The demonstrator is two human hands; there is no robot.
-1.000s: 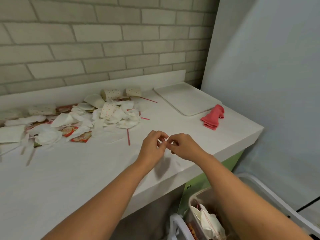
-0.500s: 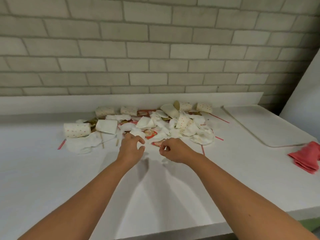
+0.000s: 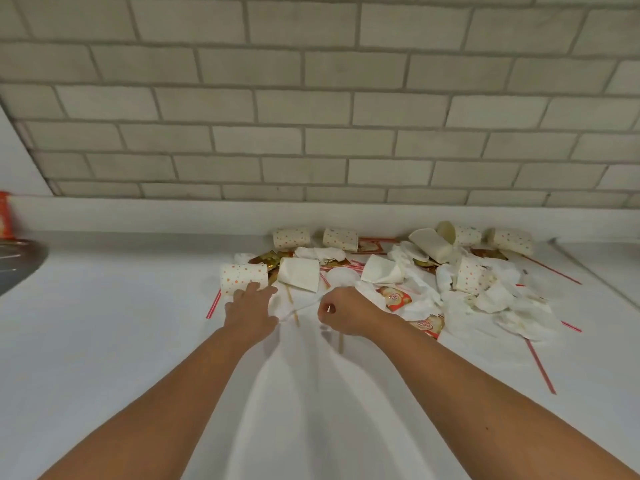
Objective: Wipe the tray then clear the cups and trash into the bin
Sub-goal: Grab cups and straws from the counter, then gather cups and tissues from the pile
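Far left of the dotted cup [image 3: 244,278], a grey metal object [image 3: 19,263] is being cut off by the frame edge. A red straw [image 3: 213,304] is lying just left of the dotted cup.

The dotted cup is lying on its side on the white surface [image 3: 104,341]. It is being touched by the straightened fingers of the left hand [image 3: 251,311], which is spread flat with nothing gripped.

Just right of the dotted cup, a folded napkin [image 3: 299,278] and a wooden stirrer [image 3: 292,303] are lying loose. Further right, the right hand [image 3: 346,315] is being held curled, with a thin white sliver [image 3: 328,308] pinched in it. What the sliver is cannot be told.

Well right of the dotted cup, more cups [image 3: 467,275], crumpled napkins [image 3: 519,317] and a sachet [image 3: 394,297] are lying heaped. Farthest right, only a corner of the tray [image 3: 620,261] is showing. The bin is not in view.

Risks, as judged:
- The dotted cup could be rolled away if it is pushed by flat fingers before being wrapped.
- The sliver could be dropped if the right hand is opened for another pickup.
- Straws and stirrers could be missed, being thin and flat on the surface.
- Light napkins could be dragged or scattered.
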